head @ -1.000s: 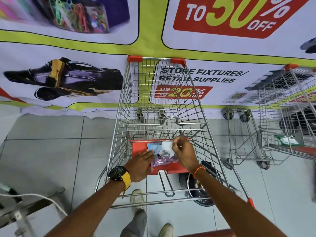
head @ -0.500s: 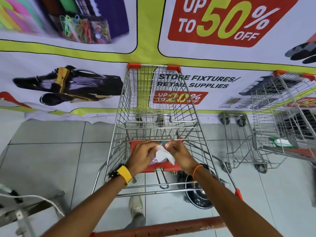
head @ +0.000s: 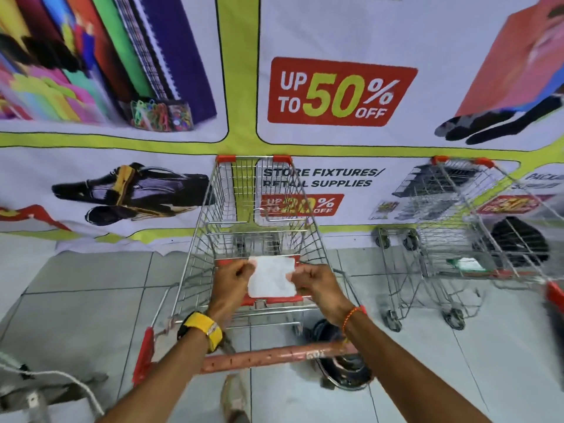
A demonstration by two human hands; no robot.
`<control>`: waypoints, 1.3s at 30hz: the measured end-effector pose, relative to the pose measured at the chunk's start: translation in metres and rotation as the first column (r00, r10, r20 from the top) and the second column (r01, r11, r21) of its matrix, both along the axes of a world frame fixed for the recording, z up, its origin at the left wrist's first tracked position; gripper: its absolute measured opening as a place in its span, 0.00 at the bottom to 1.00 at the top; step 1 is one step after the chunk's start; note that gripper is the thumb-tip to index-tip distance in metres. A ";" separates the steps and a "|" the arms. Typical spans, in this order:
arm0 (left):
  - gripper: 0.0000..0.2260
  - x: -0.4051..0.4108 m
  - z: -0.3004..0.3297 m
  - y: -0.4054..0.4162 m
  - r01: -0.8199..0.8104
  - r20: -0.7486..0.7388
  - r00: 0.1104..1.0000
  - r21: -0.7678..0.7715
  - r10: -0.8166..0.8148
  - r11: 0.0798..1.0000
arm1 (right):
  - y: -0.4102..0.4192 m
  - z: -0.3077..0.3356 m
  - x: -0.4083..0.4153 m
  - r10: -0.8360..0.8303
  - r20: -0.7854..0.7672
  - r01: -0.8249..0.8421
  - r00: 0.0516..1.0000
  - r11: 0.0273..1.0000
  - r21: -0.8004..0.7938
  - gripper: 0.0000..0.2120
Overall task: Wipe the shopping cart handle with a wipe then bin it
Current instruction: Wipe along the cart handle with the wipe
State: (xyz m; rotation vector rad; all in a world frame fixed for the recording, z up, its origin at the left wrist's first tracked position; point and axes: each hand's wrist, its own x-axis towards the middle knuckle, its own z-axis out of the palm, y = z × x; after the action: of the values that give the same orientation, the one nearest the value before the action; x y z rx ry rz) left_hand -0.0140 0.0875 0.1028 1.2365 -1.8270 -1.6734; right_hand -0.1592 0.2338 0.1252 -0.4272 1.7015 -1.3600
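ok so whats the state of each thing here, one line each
wipe: unfolded, stretched flat between both hands
left hand: pinching the wipe's left edge
right hand: pinching its right edge
cart handle: untouched, below the forearms
cart: parked facing the banner
second cart: parked on the right

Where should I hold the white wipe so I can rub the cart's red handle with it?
The wipe is stretched flat between the left hand and right hand, each pinching a side edge. For rubbing, one hand would probably work better: lay a palm on its flat middle from above, then wrap it over the round handle, fingers curling around the bar.
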 end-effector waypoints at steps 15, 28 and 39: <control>0.12 0.041 0.093 0.107 0.083 -0.213 0.976 0.163 -0.047 0.983 | 0.063 0.087 0.028 0.201 -0.555 -0.199 0.807 0.978 0.065 0.13; 0.06 0.063 0.106 0.118 0.082 -0.290 0.956 0.139 -0.039 0.987 | 0.072 0.111 0.053 0.371 -0.510 -0.389 0.776 0.918 0.076 0.11; 0.04 0.086 0.098 0.088 0.084 -0.260 0.964 0.117 -0.051 0.990 | 0.072 0.108 0.055 0.282 -0.347 -0.290 0.894 0.957 0.032 0.07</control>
State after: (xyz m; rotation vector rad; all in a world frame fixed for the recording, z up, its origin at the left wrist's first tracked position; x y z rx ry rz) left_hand 0.0719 0.1756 0.2007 0.9595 -1.6454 -1.9140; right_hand -0.1041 0.3053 0.2332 -0.9410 1.8188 -1.1315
